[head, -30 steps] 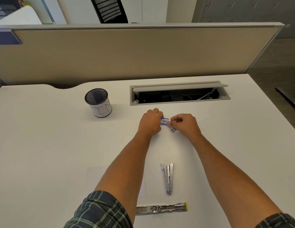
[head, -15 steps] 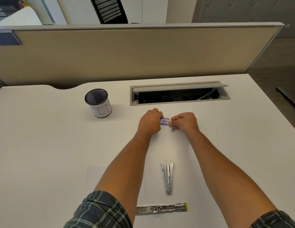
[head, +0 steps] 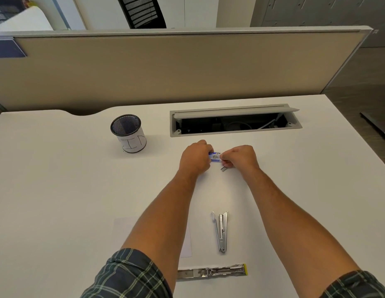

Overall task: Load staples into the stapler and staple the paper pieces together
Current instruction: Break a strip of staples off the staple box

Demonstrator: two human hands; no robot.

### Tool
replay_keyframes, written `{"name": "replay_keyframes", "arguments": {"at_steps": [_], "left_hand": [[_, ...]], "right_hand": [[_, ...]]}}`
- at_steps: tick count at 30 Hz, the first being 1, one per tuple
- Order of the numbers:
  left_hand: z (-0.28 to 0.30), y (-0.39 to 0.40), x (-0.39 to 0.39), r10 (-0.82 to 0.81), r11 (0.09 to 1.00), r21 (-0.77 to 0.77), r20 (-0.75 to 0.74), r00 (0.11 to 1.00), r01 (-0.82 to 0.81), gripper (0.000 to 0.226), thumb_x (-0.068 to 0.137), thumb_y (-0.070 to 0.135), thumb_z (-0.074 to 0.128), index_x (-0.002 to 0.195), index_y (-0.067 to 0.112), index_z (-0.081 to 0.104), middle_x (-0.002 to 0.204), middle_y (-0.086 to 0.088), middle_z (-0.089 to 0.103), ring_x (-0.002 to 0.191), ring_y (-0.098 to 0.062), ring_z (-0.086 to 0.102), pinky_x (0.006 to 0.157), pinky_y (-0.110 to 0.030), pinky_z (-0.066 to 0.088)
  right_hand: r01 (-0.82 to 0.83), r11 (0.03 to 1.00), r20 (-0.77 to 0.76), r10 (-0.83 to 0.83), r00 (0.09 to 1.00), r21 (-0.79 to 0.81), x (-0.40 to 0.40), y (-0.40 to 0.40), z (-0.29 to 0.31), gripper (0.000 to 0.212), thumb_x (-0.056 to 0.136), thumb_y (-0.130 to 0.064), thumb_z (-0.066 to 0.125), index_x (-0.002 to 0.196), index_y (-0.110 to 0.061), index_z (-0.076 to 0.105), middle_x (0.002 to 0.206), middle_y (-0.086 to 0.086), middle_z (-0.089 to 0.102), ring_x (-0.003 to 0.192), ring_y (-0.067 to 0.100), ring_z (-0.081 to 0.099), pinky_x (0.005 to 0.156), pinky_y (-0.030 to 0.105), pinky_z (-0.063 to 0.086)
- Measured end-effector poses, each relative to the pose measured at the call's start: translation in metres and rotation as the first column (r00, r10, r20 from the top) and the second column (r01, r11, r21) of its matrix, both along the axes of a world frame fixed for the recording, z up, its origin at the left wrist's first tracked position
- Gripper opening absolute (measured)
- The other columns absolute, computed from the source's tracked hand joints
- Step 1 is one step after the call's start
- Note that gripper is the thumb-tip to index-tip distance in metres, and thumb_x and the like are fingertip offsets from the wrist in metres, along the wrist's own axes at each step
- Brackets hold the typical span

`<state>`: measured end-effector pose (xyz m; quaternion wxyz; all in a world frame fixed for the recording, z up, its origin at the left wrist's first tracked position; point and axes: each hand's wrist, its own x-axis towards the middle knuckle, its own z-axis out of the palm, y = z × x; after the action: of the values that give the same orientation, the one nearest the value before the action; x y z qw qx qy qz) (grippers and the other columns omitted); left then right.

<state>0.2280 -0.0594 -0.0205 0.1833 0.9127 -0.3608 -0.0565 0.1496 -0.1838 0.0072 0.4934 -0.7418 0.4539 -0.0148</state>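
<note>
Staples still in the box

Both hands pinch the staple box (head: 215,157) — left hand (head: 195,159), right hand (head: 241,157); the open stapler (head: 221,231) lies nearer the person, lengthwise, closer to the right arm.

**Colours I see on the desk**

I see a white desk (head: 58,201), a blue-and-white staple box (head: 215,157), a silver stapler (head: 222,231), a black mesh cup (head: 128,133) with white label, and dark green plaid sleeves (head: 127,276).

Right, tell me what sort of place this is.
Most likely an office workstation: a white desk backed by a beige divider panel, with an open cable tray set into it and a mesh pen cup.
</note>
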Motion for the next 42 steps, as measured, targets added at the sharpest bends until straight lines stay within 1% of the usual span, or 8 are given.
{"name": "replay_keyframes", "arguments": {"at_steps": [9, 13, 15, 18, 22, 26, 35, 42], "left_hand": [[-0.004, 0.0, 0.004, 0.001, 1.0, -0.01, -0.005, 1.0, -0.001, 0.037, 0.089, 0.026, 0.074, 0.124, 0.02, 0.07, 0.111, -0.003, 0.067, 0.089, -0.019, 0.059, 0.081, -0.028, 0.053], [-0.006, 0.001, 0.011, 0.036, 0.999, -0.036, -0.022, 0.999, -0.037, 0.032, 0.091, 0.027, 0.073, 0.122, 0.018, 0.071, 0.111, -0.004, 0.067, 0.086, -0.016, 0.054, 0.078, -0.025, 0.047], [-0.006, 0.0, 0.017, 0.088, 0.994, -0.062, -0.042, 0.995, -0.091, 0.028, 0.092, 0.027, 0.072, 0.119, 0.017, 0.071, 0.11, -0.005, 0.067, 0.085, -0.014, 0.053, 0.075, -0.024, 0.044], [-0.01, 0.0, 0.022, 0.182, 0.971, -0.142, -0.096, 0.979, -0.195, 0.03, 0.091, 0.026, 0.073, 0.118, 0.013, 0.072, 0.112, -0.008, 0.068, 0.088, -0.018, 0.057, 0.076, -0.025, 0.044], [-0.017, -0.003, 0.021, 0.277, 0.914, -0.252, -0.185, 0.943, -0.318, 0.037, 0.094, 0.024, 0.071, 0.128, 0.011, 0.068, 0.122, -0.009, 0.067, 0.103, -0.023, 0.064, 0.092, -0.032, 0.051], [-0.023, -0.004, 0.022, 0.301, 0.874, -0.317, -0.241, 0.922, -0.368, 0.037, 0.096, 0.023, 0.067, 0.132, 0.013, 0.066, 0.119, -0.008, 0.065, 0.103, -0.024, 0.063, 0.091, -0.031, 0.049], [-0.017, -0.002, 0.022, 0.283, 0.824, -0.38, -0.366, 0.886, -0.42, 0.034, 0.091, 0.016, 0.073, 0.125, 0.011, 0.071, 0.117, -0.008, 0.069, 0.101, -0.023, 0.066, 0.098, -0.031, 0.052], [-0.016, 0.0, 0.024, 0.26, 0.836, -0.366, -0.39, 0.884, -0.407, 0.037, 0.089, 0.015, 0.075, 0.125, 0.011, 0.07, 0.115, -0.009, 0.069, 0.1, -0.023, 0.066, 0.096, -0.03, 0.052]], "right_hand": [[-0.087, 0.996, 0.104, 0.086, 0.991, 0.003, -0.006, -0.004, -0.006, 0.024, 0.091, -0.012, 0.073, 0.112, 0.0, 0.076, 0.106, 0.021, 0.075, 0.098, 0.034, 0.074, 0.097, 0.042, 0.058], [-0.146, 0.989, 0.126, 0.148, 0.981, -0.023, -0.006, -0.003, -0.007, 0.031, 0.089, -0.013, 0.076, 0.12, -0.008, 0.073, 0.11, 0.017, 0.075, 0.095, 0.032, 0.073, 0.089, 0.038, 0.061], [-0.172, 0.983, 0.135, 0.178, 0.975, -0.057, -0.004, -0.002, -0.01, 0.04, 0.086, -0.013, 0.078, 0.126, -0.015, 0.071, 0.117, 0.013, 0.073, 0.098, 0.029, 0.071, 0.085, 0.035, 0.06], [-0.201, 0.974, 0.173, 0.216, 0.961, -0.102, 0.001, -0.003, -0.016, 0.038, 0.089, -0.015, 0.077, 0.126, -0.016, 0.072, 0.121, 0.012, 0.073, 0.1, 0.028, 0.07, 0.082, 0.031, 0.057], [-0.152, 0.978, 0.229, 0.182, 0.956, -0.142, 0.008, -0.007, -0.025, 0.035, 0.093, -0.017, 0.073, 0.127, -0.014, 0.072, 0.114, 0.012, 0.075, 0.087, 0.018, 0.066, 0.073, 0.026, 0.058], [-0.107, 0.976, 0.256, 0.154, 0.954, -0.187, 0.017, -0.008, -0.035, 0.034, 0.093, -0.019, 0.073, 0.127, -0.014, 0.072, 0.112, 0.008, 0.075, 0.086, 0.013, 0.065, 0.069, 0.016, 0.052], [-0.084, 0.973, 0.269, 0.141, 0.953, -0.214, 0.017, -0.008, -0.04, 0.033, 0.094, -0.021, 0.072, 0.126, -0.014, 0.072, 0.114, 0.006, 0.075, 0.089, 0.016, 0.068, 0.074, 0.019, 0.055], [-0.073, 0.975, 0.28, 0.131, 0.951, -0.208, 0.015, -0.006, -0.04, 0.033, 0.094, -0.02, 0.072, 0.126, -0.015, 0.072, 0.113, 0.005, 0.076, 0.093, 0.017, 0.068, 0.076, 0.02, 0.055]]}}
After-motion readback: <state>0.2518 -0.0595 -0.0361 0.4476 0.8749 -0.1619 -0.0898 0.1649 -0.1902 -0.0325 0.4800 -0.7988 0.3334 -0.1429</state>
